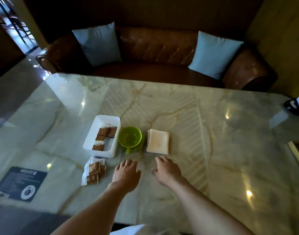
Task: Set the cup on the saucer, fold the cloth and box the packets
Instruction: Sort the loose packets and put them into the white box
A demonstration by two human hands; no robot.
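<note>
A green cup [130,137] stands on a green saucer [140,144] at the table's middle, its handle toward me. Right of it lies a folded pale cloth [158,141]. Left of the cup a white box [102,135] holds several brown packets [104,135]. A few more brown packets [94,173] lie loose on the table in front of the box. My left hand [126,173] hovers flat just in front of the cup, fingers relaxed, holding nothing. My right hand [167,170] is in front of the cloth, fingers loosely bent, holding nothing.
The marble table [213,133] carries a dark printed card [20,183] at front left and a dark object [295,105] at the far right edge. A brown leather sofa [159,46] with two blue cushions stands behind the table.
</note>
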